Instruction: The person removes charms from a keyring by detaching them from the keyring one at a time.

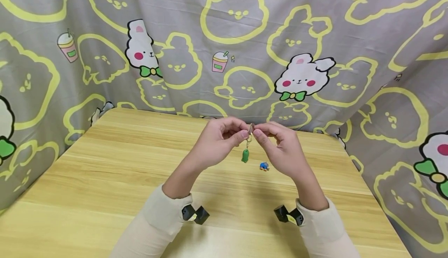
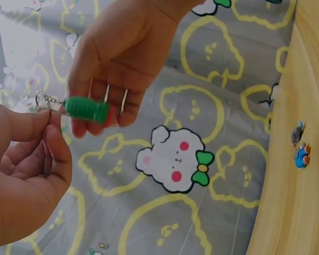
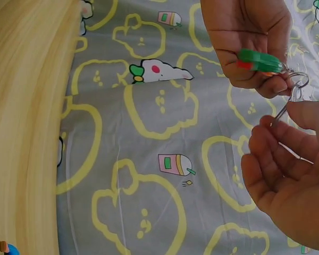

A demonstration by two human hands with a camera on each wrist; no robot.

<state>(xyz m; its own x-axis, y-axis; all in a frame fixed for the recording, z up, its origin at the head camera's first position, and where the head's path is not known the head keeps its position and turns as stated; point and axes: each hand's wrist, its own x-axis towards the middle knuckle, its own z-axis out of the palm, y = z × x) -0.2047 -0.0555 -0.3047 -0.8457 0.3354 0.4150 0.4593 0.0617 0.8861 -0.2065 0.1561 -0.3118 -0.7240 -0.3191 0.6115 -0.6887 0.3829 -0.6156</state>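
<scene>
Both hands are raised over the table, close together. Between finger and thumb, my left hand (image 1: 216, 143) pinches one side of a metal key ring (image 1: 251, 129). On the other side, my right hand (image 1: 284, 151) pinches the same ring. A green figure charm (image 1: 245, 156) hangs from it by a short chain. The right wrist view shows the green charm (image 3: 260, 61) with a red part at its end, and a smaller ring (image 3: 302, 79) joined to the larger one. Below the hands, a small blue figure (image 1: 264, 166) with orange parts lies on the table.
The light wooden table (image 1: 105, 180) ends at a grey cloth (image 1: 189, 91) with yellow outlines and rabbits, which hangs behind it and at both sides. A black wrist camera (image 1: 195, 214) sits at the left cuff and another black camera (image 1: 288, 215) at the right cuff.
</scene>
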